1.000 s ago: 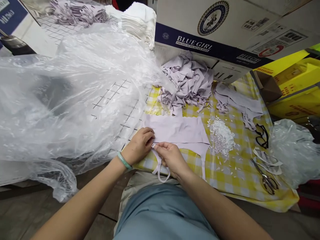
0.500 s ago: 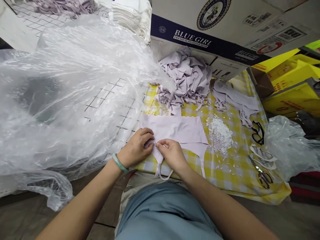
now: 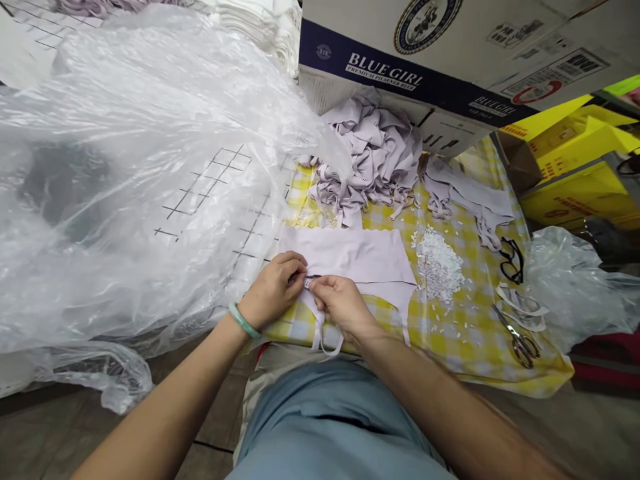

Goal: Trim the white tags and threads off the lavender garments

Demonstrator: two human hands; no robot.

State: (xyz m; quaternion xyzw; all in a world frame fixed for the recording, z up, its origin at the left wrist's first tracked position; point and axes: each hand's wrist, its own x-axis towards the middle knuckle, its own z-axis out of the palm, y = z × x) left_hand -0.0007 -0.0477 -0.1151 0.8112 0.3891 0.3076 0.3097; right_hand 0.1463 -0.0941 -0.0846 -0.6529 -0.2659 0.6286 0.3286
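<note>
A pale lilac strappy top (image 3: 355, 253) lies flat on the table, its thin straps pointing toward me. My left hand (image 3: 277, 290), with a green bangle at the wrist, is closed on the top's left part at the opening edge. My right hand (image 3: 343, 303) pinches a small white label (image 3: 307, 283) at that same edge, its fingertips close to those of the left. Part of the label is covered by the fingers. Right of the top is a heap of small white pieces (image 3: 441, 263), some scattered around it.
Crumpled lilac garments (image 3: 373, 150) are piled before a beer carton (image 3: 390, 73). A large clear plastic sheet (image 3: 150, 133) covers the left side. Scissors (image 3: 520, 347), black glasses (image 3: 513, 260) and a clear bag (image 3: 570, 280) lie right, on or beside the yellow checked cloth (image 3: 480, 363).
The small white label now shows between my hands, and the edge of the top has parted into a dark gap. My right hand has shifted slightly; the view has tilted a little.
</note>
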